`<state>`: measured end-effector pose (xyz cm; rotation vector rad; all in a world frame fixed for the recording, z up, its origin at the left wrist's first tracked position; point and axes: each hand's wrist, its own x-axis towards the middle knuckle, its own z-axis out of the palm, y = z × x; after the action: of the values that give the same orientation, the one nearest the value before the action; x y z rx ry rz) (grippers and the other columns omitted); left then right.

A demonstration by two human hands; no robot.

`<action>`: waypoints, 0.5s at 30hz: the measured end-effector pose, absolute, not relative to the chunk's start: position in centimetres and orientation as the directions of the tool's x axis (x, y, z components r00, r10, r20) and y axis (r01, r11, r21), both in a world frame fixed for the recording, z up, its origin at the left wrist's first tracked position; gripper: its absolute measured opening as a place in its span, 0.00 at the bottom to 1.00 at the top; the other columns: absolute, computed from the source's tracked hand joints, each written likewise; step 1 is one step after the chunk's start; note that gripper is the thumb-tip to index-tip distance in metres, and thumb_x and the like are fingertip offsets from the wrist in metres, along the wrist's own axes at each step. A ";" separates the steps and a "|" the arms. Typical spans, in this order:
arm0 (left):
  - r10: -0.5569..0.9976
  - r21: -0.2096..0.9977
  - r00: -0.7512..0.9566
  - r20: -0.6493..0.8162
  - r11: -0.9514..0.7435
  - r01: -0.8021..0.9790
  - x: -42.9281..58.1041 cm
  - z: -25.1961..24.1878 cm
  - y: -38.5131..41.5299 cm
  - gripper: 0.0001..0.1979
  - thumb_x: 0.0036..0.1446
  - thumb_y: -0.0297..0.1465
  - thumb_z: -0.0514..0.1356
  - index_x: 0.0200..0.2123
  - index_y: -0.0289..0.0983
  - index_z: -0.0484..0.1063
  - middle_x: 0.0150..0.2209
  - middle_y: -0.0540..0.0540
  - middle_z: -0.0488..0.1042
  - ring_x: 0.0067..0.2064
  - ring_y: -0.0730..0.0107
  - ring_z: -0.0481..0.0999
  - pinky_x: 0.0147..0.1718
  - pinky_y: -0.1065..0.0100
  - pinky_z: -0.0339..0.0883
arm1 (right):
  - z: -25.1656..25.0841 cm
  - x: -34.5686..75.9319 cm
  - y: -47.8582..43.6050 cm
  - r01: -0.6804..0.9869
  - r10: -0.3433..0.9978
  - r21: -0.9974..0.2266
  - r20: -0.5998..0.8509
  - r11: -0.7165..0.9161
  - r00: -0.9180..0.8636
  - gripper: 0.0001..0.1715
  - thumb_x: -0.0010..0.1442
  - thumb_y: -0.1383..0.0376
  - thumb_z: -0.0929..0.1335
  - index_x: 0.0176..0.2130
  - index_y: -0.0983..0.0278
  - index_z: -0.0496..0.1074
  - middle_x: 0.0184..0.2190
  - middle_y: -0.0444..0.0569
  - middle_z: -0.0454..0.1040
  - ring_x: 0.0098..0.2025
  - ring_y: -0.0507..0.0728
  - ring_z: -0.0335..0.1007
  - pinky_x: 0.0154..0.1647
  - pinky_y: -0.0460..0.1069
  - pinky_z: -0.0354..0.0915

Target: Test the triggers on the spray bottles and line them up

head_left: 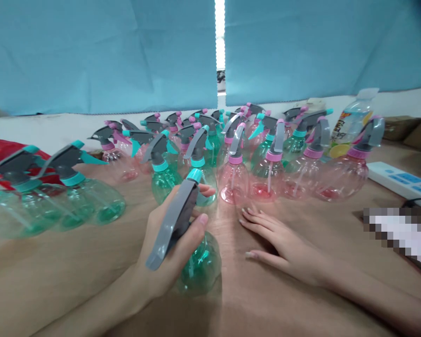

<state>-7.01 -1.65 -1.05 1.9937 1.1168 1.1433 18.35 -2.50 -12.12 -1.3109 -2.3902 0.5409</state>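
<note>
My left hand (168, 248) is wrapped round the neck of a green spray bottle (199, 267) with a grey trigger head and a teal nozzle; the bottle stands on the wooden table (287, 304) close in front of me. My right hand (284, 243) lies flat on the table just right of it, fingers stretched out, holding nothing. Its fingertips point toward a pink spray bottle (233, 180) a little further back.
Several green and pink spray bottles crowd the table's middle and back. More green ones (73, 196) lie at the left beside a red bag (7, 150). A drink bottle (351, 124), a white power strip (400, 180) and a blurred-out object stand right. Blue curtains hang behind.
</note>
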 end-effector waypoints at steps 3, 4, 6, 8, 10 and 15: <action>0.871 0.788 0.284 0.401 -0.486 0.377 -7.0 -0.9 -1.6 0.14 0.57 0.29 0.59 0.47 0.43 0.70 0.46 0.50 0.75 0.34 0.72 0.76 0.34 0.71 0.70 | -12.1 18.3 -2.5 0.714 0.852 -0.490 0.132 0.500 -0.506 0.40 0.65 0.44 0.63 0.68 0.59 0.54 0.70 0.51 0.50 0.70 0.65 0.44 0.67 0.65 0.49; 0.870 0.788 0.284 0.403 -0.487 0.376 -6.9 -0.9 -1.6 0.14 0.56 0.29 0.59 0.47 0.43 0.69 0.46 0.50 0.75 0.34 0.72 0.76 0.34 0.72 0.70 | -12.1 18.3 -2.5 0.714 0.852 -0.490 0.131 0.500 -0.506 0.40 0.65 0.45 0.63 0.68 0.59 0.54 0.70 0.51 0.51 0.70 0.65 0.44 0.67 0.65 0.49; 0.872 0.791 0.286 0.398 -0.484 0.374 -6.9 -1.0 -1.6 0.14 0.56 0.30 0.59 0.47 0.43 0.69 0.45 0.50 0.76 0.33 0.72 0.75 0.33 0.72 0.70 | -12.1 18.3 -2.5 0.711 0.852 -0.495 0.132 0.500 -0.507 0.40 0.65 0.45 0.63 0.68 0.59 0.54 0.70 0.51 0.51 0.70 0.66 0.44 0.67 0.66 0.49; 0.877 0.798 0.281 0.391 -0.475 0.371 -6.9 -1.0 -1.6 0.14 0.56 0.30 0.59 0.47 0.43 0.70 0.43 0.50 0.76 0.32 0.72 0.75 0.31 0.71 0.70 | -12.1 18.3 -2.5 0.704 0.852 -0.506 0.137 0.499 -0.505 0.40 0.65 0.45 0.63 0.68 0.58 0.54 0.69 0.51 0.51 0.70 0.66 0.44 0.67 0.66 0.49; 0.880 0.806 0.275 0.388 -0.468 0.363 -6.9 -1.0 -1.5 0.14 0.56 0.30 0.59 0.47 0.43 0.70 0.43 0.49 0.75 0.31 0.72 0.75 0.31 0.71 0.70 | -12.0 18.3 -2.5 0.700 0.853 -0.514 0.141 0.496 -0.502 0.40 0.65 0.45 0.63 0.68 0.57 0.54 0.70 0.50 0.51 0.70 0.66 0.44 0.67 0.66 0.49; 0.872 0.796 0.287 0.395 -0.482 0.367 -6.8 -1.0 -1.5 0.14 0.56 0.30 0.59 0.47 0.43 0.70 0.42 0.50 0.75 0.31 0.72 0.75 0.32 0.71 0.70 | -12.0 18.3 -2.6 0.708 0.858 -0.508 0.140 0.490 -0.493 0.40 0.65 0.45 0.63 0.68 0.57 0.54 0.70 0.50 0.51 0.70 0.66 0.44 0.67 0.66 0.50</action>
<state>-6.85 -1.54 -1.02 1.9858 1.1050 1.1418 18.30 -2.61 -11.97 -1.3072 -2.3635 0.5507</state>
